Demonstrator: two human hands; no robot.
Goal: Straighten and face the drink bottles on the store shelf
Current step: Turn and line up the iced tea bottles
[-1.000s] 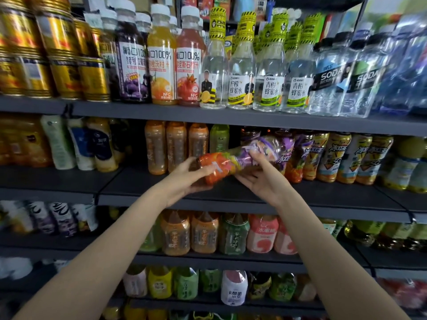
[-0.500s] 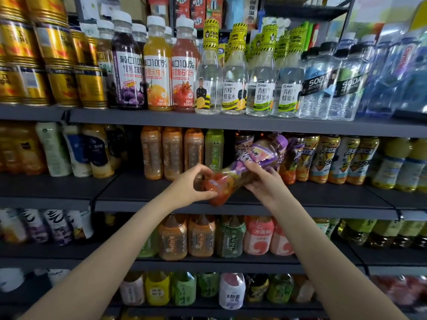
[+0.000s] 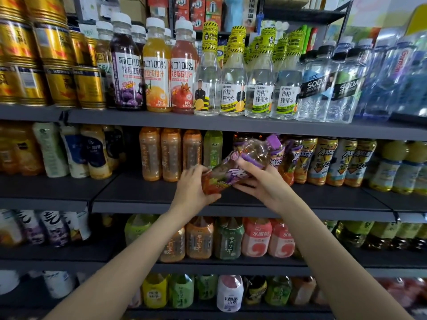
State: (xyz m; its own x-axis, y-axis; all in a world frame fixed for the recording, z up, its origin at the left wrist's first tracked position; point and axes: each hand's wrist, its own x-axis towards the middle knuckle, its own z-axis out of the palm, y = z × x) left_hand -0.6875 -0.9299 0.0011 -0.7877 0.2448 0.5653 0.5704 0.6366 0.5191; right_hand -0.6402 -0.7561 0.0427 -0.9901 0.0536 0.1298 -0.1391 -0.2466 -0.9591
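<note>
Both forearms are reaching up from the lower frame. Left hand (image 3: 193, 189) is gripping the base of a purple-labelled bottle (image 3: 240, 168); right hand (image 3: 261, 183) is clasping its middle. Bottle is tilting, cap toward upper right, above the bare front of the middle shelf (image 3: 143, 195) at frame centre, not yet standing. Behind it, orange bottles (image 3: 171, 154) and a green bottle (image 3: 213, 148) are standing upright, set back from the edge. Right of centre, iced-tea bottles (image 3: 335, 161) are leaning, labels skewed. Judgement: task is early; this bottle is unplaced, and that row is needing straightening.
</note>
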